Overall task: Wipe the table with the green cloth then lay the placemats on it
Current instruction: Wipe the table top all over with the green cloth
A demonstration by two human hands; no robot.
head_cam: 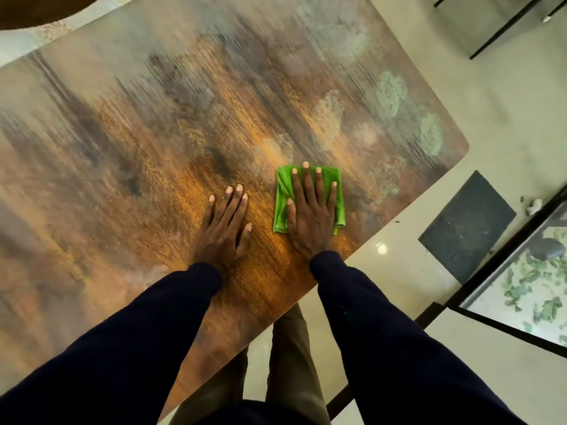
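Note:
A folded green cloth (282, 191) lies on the brown and grey patterned table (153, 133), close to its near right edge. My right hand (310, 210) presses flat on the cloth with straight, spread fingers. My left hand (227, 222) rests flat on the bare tabletop just left of the cloth, fingers straight, holding nothing. No placemats are in view.
The table's near edge runs diagonally from lower left to a rounded corner (460, 148) at the right. On the pale floor to the right lie a dark mat (466, 225) and a black-framed glass panel (521, 289). Thin black furniture legs (503, 29) stand at the top right.

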